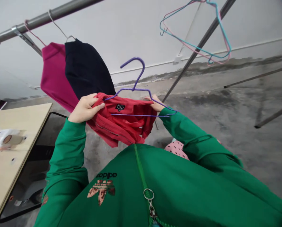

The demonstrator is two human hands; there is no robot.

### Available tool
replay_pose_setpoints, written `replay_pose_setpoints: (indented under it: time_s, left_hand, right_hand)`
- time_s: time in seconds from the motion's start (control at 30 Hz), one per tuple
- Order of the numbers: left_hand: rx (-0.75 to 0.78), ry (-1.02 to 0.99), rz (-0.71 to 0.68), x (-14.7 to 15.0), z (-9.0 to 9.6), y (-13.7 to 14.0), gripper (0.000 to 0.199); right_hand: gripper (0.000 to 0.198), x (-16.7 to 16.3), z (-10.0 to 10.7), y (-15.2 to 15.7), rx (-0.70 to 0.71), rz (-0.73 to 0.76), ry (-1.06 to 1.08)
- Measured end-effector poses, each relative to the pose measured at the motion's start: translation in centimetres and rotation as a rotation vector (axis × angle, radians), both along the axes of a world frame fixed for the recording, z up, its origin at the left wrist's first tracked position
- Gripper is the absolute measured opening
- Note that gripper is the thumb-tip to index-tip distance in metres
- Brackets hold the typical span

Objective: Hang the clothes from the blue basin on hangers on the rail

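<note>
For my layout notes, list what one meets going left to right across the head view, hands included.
Pale tabletop → magenta garment → left hand → red garment → right hand → blue hanger.

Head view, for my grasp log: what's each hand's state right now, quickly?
Left hand: closed, holding the red garment by one upper edge.
Right hand: closed, holding its opposite edge, behind the purple hanger.

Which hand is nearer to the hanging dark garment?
Left. In the picture, the left hand is just below the dark garment; the right hand is farther off, to its right.
</note>
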State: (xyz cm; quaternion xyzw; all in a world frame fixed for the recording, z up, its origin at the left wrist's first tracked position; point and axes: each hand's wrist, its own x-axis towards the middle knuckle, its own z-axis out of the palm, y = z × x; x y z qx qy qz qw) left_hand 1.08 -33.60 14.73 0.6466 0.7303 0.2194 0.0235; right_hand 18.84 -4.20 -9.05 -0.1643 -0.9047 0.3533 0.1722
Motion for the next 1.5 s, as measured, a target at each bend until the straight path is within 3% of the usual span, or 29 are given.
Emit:
replay_pose_setpoints:
  time_s: [0.17,0.27,0.37,0.47,0.57,0.63,0.7,0.77,0.83,0.9,1.0,1.07,1.13,1.3,1.4,1.5]
  left_hand:
    - [-0.091,0.119,0.015,-1.0,-1.4,-0.2,0.042]
    - [-0.164,0.35,0.096,-0.2,-2.0,0.6,0.035]
    - [-0.181,0.549,0.219,1.3,-2.8,1.7,0.024]
    - [-0.138,0.609,0.292,2.3,-3.7,2.9,0.024]
    - [-0.044,0.601,0.353,2.1,-4.3,4.0,0.025]
    - [0.027,0.565,0.386,1.5,-4.6,4.6,0.024]
    - [0.087,0.515,0.392,0.9,-4.8,4.8,0.023]
    - [0.125,0.455,0.375,0.3,-5.0,4.8,0.023]
    - [0.152,0.403,0.357,-0.2,-5.1,4.5,0.023]
    - [0.19,0.38,0.338,-0.9,-5.3,4.2,0.023]
    - [0.258,0.388,0.29,-1.9,-5.4,3.6,0.024]
    - [0.292,0.392,0.253,-2.4,-5.4,3.2,0.027]
    - [0.317,0.397,0.213,-2.7,-5.3,2.9,0.029]
    - [0.321,0.378,0.171,-2.5,-5.8,2.6,0.031]
    - [0.294,0.321,0.177,-2.4,-6.4,2.8,0.03]
    - [0.293,0.27,0.176,-3.0,-6.3,3.0,0.027]
  right_hand:
    - [0.047,3.3,3.1,3.6,-0.003,-0.023,0.006]
    - [0.048,4.1,5.1,4.7,0.014,-0.174,0.028]
    - [0.035,4.1,6.6,5.4,0.087,-0.316,0.042]
    - [0.027,3.7,7.1,4.8,0.168,-0.464,0.022]
    - [0.028,3.6,6.8,1.9,0.156,-0.551,0.051]
    - [0.032,4.0,6.6,-1.0,0.118,-0.456,0.075]
    - [0.039,4.7,6.5,-3.8,0.034,-0.203,0.024]
    - [0.039,5.8,6.7,-5.5,-0.117,0.088,-0.136]
    - [0.028,6.9,7.1,-5.6,-0.236,0.215,-0.299]
    - [0.025,7.9,7.4,-4.4,-0.16,0.076,-0.289]
    - [0.035,8.8,7.6,-1.5,0.166,-0.313,-0.017]
    - [0.049,8.8,7.7,0.0,0.307,-0.437,0.088]
    - [0.056,8.6,7.7,0.9,0.347,-0.4,0.081]
    - [0.033,7.5,8.0,-0.1,0.248,-0.096,-0.005]
    - [0.037,6.7,8.7,-1.9,0.253,-0.087,0.078]
    - [0.038,6.2,9.7,-3.0,0.251,-0.186,0.18]
